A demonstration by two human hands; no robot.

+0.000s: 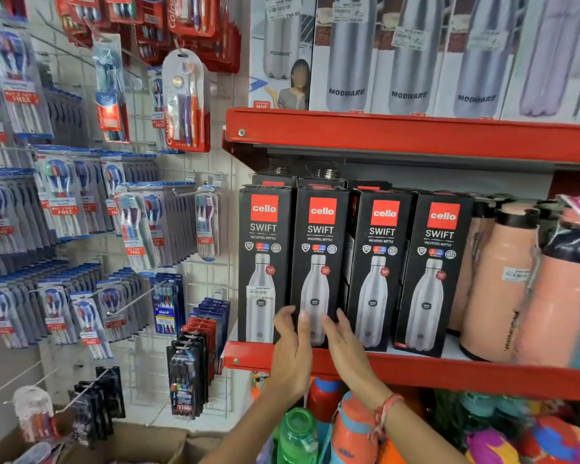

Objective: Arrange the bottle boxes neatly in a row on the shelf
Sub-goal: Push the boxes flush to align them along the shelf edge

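Reaching up to the red metal shelf, I have both hands at the foot of the second box in a row of four tall black cardboard boxes. My left hand lies flat with fingers spread against the seam between the first box and the second; my right hand is open too, fingers straight, at the second box's lower right corner. Neither hand is closed around anything, and I cannot tell how firmly they press.

The third box and fourth box stand upright toward 3 o'clock of my hands, close together, their fronts turned slightly. Each front shows a red square logo and a printed steel bottle. More black boxes stand behind the row.

Just past the fourth box, at 3 o'clock, smooth peach plastic flasks with dark lids crowd the shelf. At 12 o'clock, the upper shelf carries white boxes printed with grey bottles. At 6 o'clock, below my wrists, rounded plastic bottles sit: a green one, a red one and an orange one. At 9 o'clock, toothbrush packs in glossy blister card hang from wire hooks on a white grid wall. A thread band circles my right wrist.
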